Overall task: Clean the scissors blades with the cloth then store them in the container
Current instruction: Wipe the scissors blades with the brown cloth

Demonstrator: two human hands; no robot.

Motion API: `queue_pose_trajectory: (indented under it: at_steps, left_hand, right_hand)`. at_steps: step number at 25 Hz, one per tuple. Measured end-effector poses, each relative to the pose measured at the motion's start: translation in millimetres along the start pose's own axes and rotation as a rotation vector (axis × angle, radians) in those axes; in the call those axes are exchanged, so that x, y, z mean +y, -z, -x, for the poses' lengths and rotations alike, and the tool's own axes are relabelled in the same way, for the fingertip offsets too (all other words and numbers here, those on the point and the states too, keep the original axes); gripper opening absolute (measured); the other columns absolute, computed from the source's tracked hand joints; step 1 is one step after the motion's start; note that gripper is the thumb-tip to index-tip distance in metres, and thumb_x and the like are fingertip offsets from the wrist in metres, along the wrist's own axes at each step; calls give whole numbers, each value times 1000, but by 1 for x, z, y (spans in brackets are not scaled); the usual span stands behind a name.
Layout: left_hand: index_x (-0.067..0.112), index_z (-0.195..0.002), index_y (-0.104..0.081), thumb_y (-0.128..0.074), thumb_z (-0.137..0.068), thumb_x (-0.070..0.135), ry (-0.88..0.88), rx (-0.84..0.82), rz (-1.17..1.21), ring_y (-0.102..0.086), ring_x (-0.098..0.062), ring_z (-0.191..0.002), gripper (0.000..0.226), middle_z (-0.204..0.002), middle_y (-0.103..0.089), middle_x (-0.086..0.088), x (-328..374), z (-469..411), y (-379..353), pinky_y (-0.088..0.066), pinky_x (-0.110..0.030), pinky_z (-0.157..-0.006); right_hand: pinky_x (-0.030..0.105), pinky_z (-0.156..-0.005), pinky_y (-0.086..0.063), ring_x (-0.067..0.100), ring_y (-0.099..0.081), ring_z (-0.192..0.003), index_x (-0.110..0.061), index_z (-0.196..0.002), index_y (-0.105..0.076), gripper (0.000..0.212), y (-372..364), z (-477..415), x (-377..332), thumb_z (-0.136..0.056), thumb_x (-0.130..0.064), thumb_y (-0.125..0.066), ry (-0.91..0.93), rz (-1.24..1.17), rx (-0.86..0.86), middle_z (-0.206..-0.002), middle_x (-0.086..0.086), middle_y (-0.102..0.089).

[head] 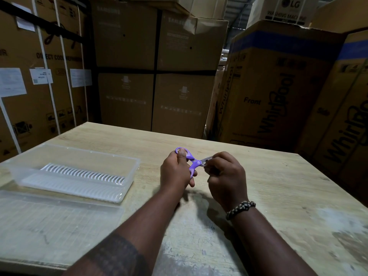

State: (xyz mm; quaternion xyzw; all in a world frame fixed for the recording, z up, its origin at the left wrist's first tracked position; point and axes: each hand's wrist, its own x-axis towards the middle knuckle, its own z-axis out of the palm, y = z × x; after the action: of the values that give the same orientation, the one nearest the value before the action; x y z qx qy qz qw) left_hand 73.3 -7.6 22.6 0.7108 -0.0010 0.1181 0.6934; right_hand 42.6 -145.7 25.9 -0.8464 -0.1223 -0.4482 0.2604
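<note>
While left hand (175,172) grips scissors (196,163) by purple handles over desk (258,186) middle, right hand (227,178) fingers pinch blades (205,159), cloth not discernible; wiping apparently underway, storage pending; open container (89,154) near desk's left edge

Your left hand (176,170) grips the handles of the scissors (194,163), thumb set in the upper loop and fingers curled round the lower one. Your right hand (227,176) sits just beside it, its back toward you, fingers curled in and pinching at the blades. Both forearms reach forward and converge, with a braided bracelet (241,209) on the right wrist and a dark tattooed band (119,253) round the left forearm.
</note>
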Motion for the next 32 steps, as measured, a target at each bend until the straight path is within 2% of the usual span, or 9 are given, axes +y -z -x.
queue_pose_trajectory:
  at_steps: [3, 8, 12, 19, 21, 24, 26, 29, 32]
  left_hand:
    - [17, -95, -64, -35, -112, 45, -26, -29, -40, -61, -24, -41, 44, -61, -72, -6, 0, 3, -2, -50, -29, -47]
    - [13, -95, -62, -34, -113, 43, -55, -97, -72, -58, -24, -38, 44, -64, -72, -13, -1, 3, -3, -50, -33, -48]
    - [20, -89, -62, -37, -112, 44, -98, -143, -121, -59, -25, -39, 41, -63, -72, -14, -1, 5, -1, -49, -33, -47]
    - [19, -91, -66, -40, -111, 46, -141, -166, -193, -56, -10, -34, 42, -61, -70, -10, -1, 10, -4, -47, -28, -46]
    - [19, -92, -66, -39, -111, 47, -146, -161, -217, -56, -8, -34, 43, -64, -72, -12, -1, 10, -6, -48, -28, -47]
    - [18, -92, -65, -38, -111, 46, -142, -144, -234, -55, -9, -33, 43, -62, -72, -11, -1, 11, -10, -44, -23, -42]
    - [18, -93, -65, -36, -112, 44, -117, -121, -217, -55, -14, -33, 43, -59, -71, -9, -1, 10, -9, -41, -21, -39]
    - [20, -93, -63, -34, -112, 43, -63, -69, -192, -57, -18, -34, 41, -61, -72, -9, -2, 4, -5, -40, -21, -40]
    - [20, -94, -61, -33, -112, 44, -48, -49, -182, -58, -18, -35, 41, -62, -72, -7, -3, 2, -4, -42, -21, -42]
  right_hand:
    - [37, -64, -51, 20, -60, -76, -8, -79, -75, 22, 6, -2, 8, -73, 12, -71, -6, -25, 100, -83, -1, -62]
    - [36, -66, -50, 19, -58, -80, -11, -74, -76, 23, -2, 0, 5, -72, 12, -77, -11, 32, 7, -82, -5, -63]
    - [38, -66, -48, 21, -53, -79, -15, -71, -73, 23, -1, -1, 4, -71, 7, -78, -46, 75, -59, -81, -6, -63]
    - [36, -71, -29, 24, -50, -83, -29, -74, -50, 25, 2, -3, 4, -86, -9, -57, -223, 207, -277, -82, -9, -51]
    - [36, -73, -31, 24, -49, -83, -28, -76, -50, 21, -1, -3, 1, -90, -13, -53, -278, 247, -300, -83, -7, -51]
    - [38, -74, -43, 29, -56, -87, -21, -82, -61, 15, -2, -6, 4, -92, -15, -52, -411, 204, -236, -91, 1, -60]
    - [38, -72, -47, 31, -61, -86, -18, -85, -65, 12, 0, -8, 15, -93, -15, -56, -487, 134, -96, -92, 5, -64]
    - [45, -66, -57, 24, -68, -74, -22, -86, -66, 9, 8, -5, 29, -90, -15, -66, -421, -72, 81, -83, -4, -68]
    - [44, -69, -55, 17, -64, -80, -23, -85, -72, 17, 7, -3, 17, -82, -6, -75, -255, -139, 74, -82, -11, -68]
